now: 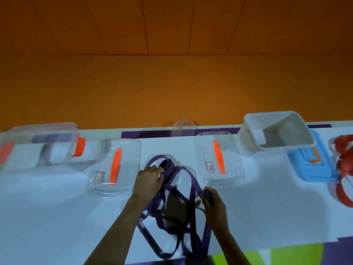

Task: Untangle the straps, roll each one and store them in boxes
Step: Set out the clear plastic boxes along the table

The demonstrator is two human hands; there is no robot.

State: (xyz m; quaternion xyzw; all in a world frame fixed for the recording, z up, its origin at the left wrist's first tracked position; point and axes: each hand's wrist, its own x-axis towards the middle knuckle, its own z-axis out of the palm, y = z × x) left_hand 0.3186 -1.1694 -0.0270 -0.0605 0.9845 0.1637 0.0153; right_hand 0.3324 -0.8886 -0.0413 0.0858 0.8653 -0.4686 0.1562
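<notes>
A tangled purple strap (177,203) lies in loose loops in the middle of the white table, reaching to the front edge. My left hand (150,180) rests on the heap's far left part, fingers curled over a bundle of loops. My right hand (212,202) grips a dark rolled end of the strap at the heap's right side. A red strap (343,169) lies at the far right edge of the view.
Two clear lids with orange handles (114,169) (219,159) lie left and right of the heap. A clear box with orange clips (44,144) stands at far left. A white bin (277,131) and a blue lid (313,161) sit at back right. An orange wall rises behind.
</notes>
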